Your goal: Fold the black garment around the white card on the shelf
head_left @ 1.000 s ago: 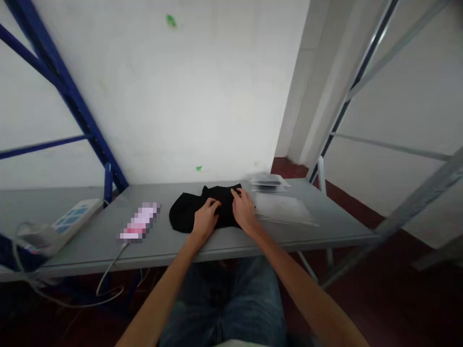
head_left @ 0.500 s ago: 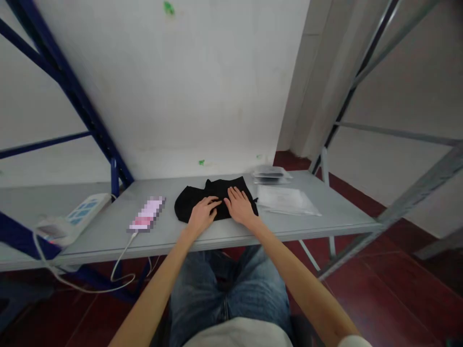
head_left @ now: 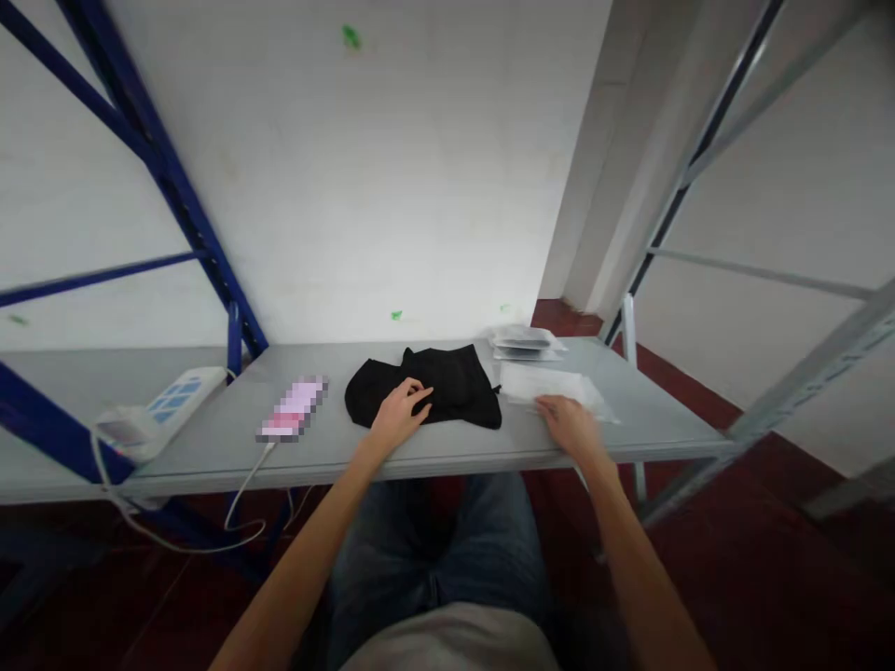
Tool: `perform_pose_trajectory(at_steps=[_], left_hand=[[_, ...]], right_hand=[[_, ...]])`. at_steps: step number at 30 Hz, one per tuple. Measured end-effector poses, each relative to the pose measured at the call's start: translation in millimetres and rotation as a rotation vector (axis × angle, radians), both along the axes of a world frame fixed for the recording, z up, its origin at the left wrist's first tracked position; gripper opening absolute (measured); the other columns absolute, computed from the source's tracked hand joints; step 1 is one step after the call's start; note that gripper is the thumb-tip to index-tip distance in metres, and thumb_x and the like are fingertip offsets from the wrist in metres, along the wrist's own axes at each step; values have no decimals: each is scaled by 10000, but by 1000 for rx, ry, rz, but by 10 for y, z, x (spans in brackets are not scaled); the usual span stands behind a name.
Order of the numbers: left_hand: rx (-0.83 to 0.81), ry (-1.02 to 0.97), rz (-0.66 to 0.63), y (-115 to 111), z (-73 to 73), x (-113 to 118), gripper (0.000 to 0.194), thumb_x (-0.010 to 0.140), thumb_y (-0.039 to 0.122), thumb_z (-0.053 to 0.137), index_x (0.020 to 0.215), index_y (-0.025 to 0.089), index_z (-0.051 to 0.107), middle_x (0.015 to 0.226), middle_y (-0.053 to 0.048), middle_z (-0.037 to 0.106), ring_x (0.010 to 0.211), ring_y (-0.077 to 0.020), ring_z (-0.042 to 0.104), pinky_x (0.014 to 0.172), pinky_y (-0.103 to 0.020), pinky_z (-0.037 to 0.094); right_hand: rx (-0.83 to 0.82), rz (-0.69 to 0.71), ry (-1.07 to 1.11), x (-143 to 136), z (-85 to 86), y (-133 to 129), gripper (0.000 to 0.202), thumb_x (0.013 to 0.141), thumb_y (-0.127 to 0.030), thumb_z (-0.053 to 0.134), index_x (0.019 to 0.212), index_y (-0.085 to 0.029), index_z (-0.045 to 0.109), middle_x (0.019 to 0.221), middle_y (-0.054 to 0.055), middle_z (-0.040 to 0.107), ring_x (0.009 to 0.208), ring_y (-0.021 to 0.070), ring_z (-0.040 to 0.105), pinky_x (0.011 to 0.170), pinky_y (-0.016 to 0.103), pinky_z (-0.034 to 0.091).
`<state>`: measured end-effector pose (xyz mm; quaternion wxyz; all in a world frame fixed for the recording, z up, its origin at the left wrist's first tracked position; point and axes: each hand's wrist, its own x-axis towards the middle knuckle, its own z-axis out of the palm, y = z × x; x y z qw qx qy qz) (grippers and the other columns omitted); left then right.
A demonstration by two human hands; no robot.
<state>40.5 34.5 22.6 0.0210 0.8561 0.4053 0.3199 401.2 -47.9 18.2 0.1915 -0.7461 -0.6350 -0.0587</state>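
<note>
Two bare hands over the tabletop point(head_left: 657, 415), working apart. Left hand point(head_left: 398, 417): fingers loosely curled and somewhat spread, tips resting on the near middle of the black cloth point(head_left: 458, 373), which lies flat beneath and beyond them, its rounded end to their left and its wider end to their right. Right hand point(head_left: 571, 429): fingers bent over the near edge of the white translucent sheets point(head_left: 538, 380); from where I stand I cannot tell whether thumb and fingertips pinch a layer or only touch it. Risk 1, judged: the sheets look thin and overlapping, so a shallow grip might catch more than one layer, or slip off the edge altogether. Risk 2: a small dark projection point(head_left: 495, 389) at the cloth's right edge sits just beside the sheets, left of the right fingers; a leftward drag could snag it and rumple that end. Risk 3: the left fingers appear to bear lightly, on one spot only; if they were pulled sideways, the cloth would probably skew or crease, being limp. Risk 4: beyond the right fingers, a stack of packets point(head_left: 526, 342) stands near the sheets' far edge; a careless sweep that way might topple it. Lesser concern: the phone point(head_left: 294, 410), well left of the left fingers, has a cable point(head_left: 246, 480) hanging over the front edge, where a catching forearm could tug it.
</note>
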Motion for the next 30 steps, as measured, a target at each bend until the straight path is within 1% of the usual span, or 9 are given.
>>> perform_pose_trajectory(at_steps=[4,10,14,16,18,20,23,26,30], left_hand=[[39,-51,-24,-11,13,-6,303,940,258,664,1233,286,735,1137,-59,633,1017,-200,682,966,-354,569],[54,25,8,-39,13,-6,329,970,343,649,1289,281,698,1182,-72,634,1047,-217,669,1011,-401,530],[116,-89,53,-110,38,1,485,943,363,690,1414,288,600,1266,-92,621,1117,-249,657,1057,-436,504],[153,-158,92,-159,70,2,602,939,373,695,1502,275,504,1345,-118,593,1189,-263,630,1078,-433,493],[190,-199,140,-206,106,-5,630,940,376,696,1521,269,477,1402,-135,569,1262,-271,593,1093,-422,484],[241,-190,174,-239,134,-24,518,947,357,690,1444,285,564,1432,-132,566,1327,-283,552,1107,-429,466],[302,-93,141,-247,140,-77,207,973,297,654,1168,281,724,1352,-104,649,1294,-292,567,1075,-456,462],[297,-52,119,-208,115,-147,123,988,242,622,994,240,745,1128,-83,739,1120,-273,625,961,-436,493],[252,-132,197,-146,80,-208,111,978,223,633,968,227,743,1039,-71,752,1033,-260,630,887,-408,501]], right_hand=[[31,-68,79,-10,10,30,346,1035,-362,505,1207,-251,784,1174,127,783,1047,298,742,913,384,542],[27,-61,271,132,73,13,289,981,-346,585,1082,-221,825,1101,111,804,1069,296,735,918,350,530],[334,-164,239,-110,267,-57,365,1035,-348,498,1172,-169,786,1179,139,775,1078,295,699,966,389,493],[485,-91,187,-423,372,-76,381,1069,-334,445,1207,-188,769,1222,123,759,1132,276,661,1036,401,442],[523,77,129,-818,433,-55,355,1084,-322,450,1181,-223,777,1201,97,764,1153,255,638,1095,407,384],[485,287,66,-1218,435,15,317,1084,-274,474,1175,-263,777,1174,58,772,1142,226,635,1140,409,333],[419,517,-12,-1645,349,172,273,1073,-247,517,1167,-286,771,1142,30,778,1126,220,632,1158,425,309],[414,599,-24,-1725,232,290,244,1049,-236,568,1213,-269,746,1169,42,769,1126,238,625,1126,445,342],[476,477,17,-1419,137,313,293,1008,-138,572,1225,-252,732,1201,67,743,1133,275,603,1020,454,417]])
